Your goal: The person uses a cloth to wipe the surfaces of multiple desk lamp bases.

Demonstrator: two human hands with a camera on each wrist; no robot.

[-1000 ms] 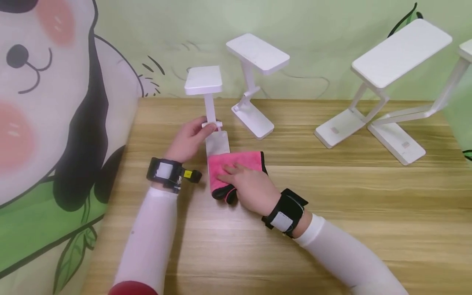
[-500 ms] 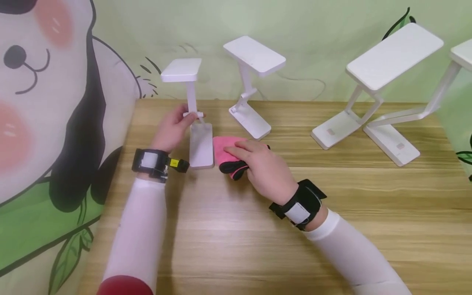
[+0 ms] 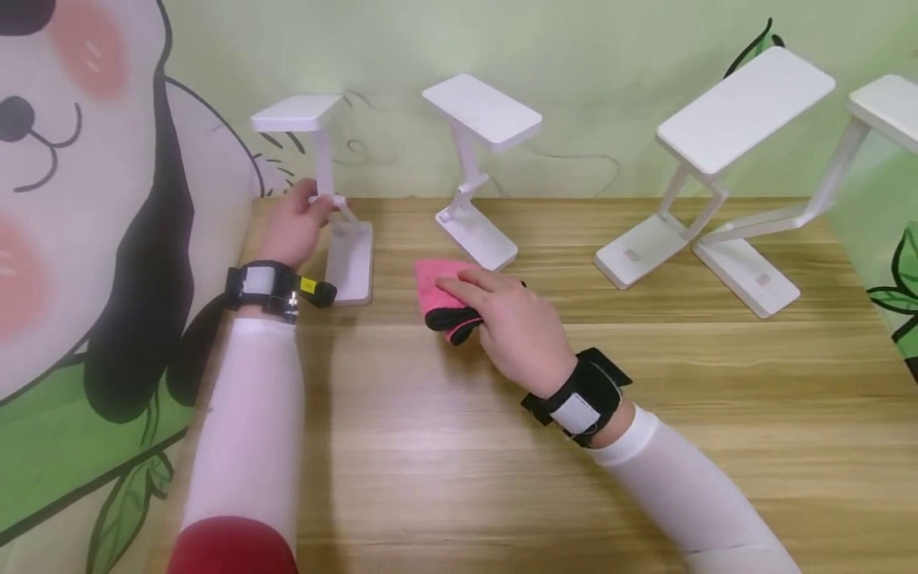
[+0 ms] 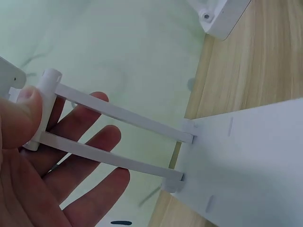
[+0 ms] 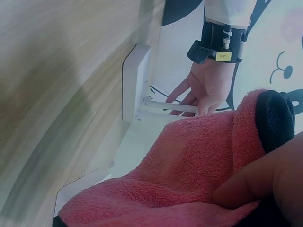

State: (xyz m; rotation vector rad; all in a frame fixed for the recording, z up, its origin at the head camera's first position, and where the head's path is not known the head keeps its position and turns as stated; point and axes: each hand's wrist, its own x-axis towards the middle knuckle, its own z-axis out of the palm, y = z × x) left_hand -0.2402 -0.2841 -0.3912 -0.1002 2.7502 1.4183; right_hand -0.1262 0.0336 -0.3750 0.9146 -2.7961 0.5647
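My left hand [image 3: 290, 227] grips a white folding desk lamp [image 3: 351, 263] at its arm hinge, near the table's back left corner. In the left wrist view the thumb presses the hinge bar [image 4: 46, 106] and the fingers lie behind the two thin struts [image 4: 109, 111]. The lamp's flat head [image 3: 296, 113] is raised above its base. My right hand [image 3: 519, 331] holds a folded pink cloth [image 3: 441, 291] with black edging over the middle of the table. In the right wrist view the thumb [image 5: 255, 182] presses into the cloth's fold.
A second white lamp [image 3: 476, 235] stands at the back, just beyond the cloth. Two more, one larger lamp [image 3: 638, 251] and another lamp [image 3: 749, 275] with its head cut off by the frame, stand close together at the right. A green wall with a panda picture borders the wooden table [image 3: 402, 478].
My left hand has moved the lamp left and back, away from the cloth. My right hand has lifted the cloth off the lamp's base and now holds it more bunched up.
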